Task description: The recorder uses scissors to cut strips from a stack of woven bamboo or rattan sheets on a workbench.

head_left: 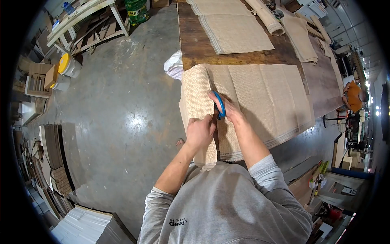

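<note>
A large beige woven fabric sheet lies over the near end of the wooden table, with fold creases across it. My right hand grips blue-handled scissors at a slit running from the near edge up into the fabric. Most of the blades is hidden by the hands and cloth. Left of the slit, my left hand is closed on the fabric strip, whose near end hangs over the table edge toward my body. Both hands are close together.
Farther up the wooden table lie another woven piece and a fabric roll. A white bag sits by the table's left edge. Buckets and stacked boards stand left. A person in orange is far right.
</note>
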`<state>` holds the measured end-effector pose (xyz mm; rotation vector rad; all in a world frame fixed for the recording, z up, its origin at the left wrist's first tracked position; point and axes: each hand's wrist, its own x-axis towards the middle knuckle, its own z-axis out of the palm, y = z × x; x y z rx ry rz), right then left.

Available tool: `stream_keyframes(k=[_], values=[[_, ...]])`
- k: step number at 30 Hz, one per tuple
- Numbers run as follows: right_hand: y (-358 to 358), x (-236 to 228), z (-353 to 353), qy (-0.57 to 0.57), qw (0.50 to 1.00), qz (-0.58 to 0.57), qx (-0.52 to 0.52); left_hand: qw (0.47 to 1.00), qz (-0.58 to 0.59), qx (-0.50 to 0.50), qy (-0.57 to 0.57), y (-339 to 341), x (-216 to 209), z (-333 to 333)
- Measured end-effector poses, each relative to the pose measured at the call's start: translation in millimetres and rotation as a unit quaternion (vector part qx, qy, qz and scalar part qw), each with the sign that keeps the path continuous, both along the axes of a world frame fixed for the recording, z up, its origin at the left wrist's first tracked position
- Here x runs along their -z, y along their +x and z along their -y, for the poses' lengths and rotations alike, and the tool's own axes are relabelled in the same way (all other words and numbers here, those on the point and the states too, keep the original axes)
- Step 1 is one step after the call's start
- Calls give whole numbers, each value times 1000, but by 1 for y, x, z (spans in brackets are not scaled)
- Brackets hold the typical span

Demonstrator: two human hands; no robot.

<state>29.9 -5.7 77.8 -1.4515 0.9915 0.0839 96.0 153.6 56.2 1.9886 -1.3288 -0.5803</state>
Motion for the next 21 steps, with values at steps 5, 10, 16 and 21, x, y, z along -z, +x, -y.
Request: stream_keyframes(k=[5,10,16,21], values=[[-1,19,-5,-5,996,-11,87,1000,16,6,-12,0,0,1],[2,10,-10,-85,993,38,74,1000,10,10,2,0,1,-1],[12,-10,-9,-15,992,50,119,1000,13,6,-18,-2,2,-5],[6,23,14,47,999,13,12,1000,17,9,-19,-2,-2,-3]])
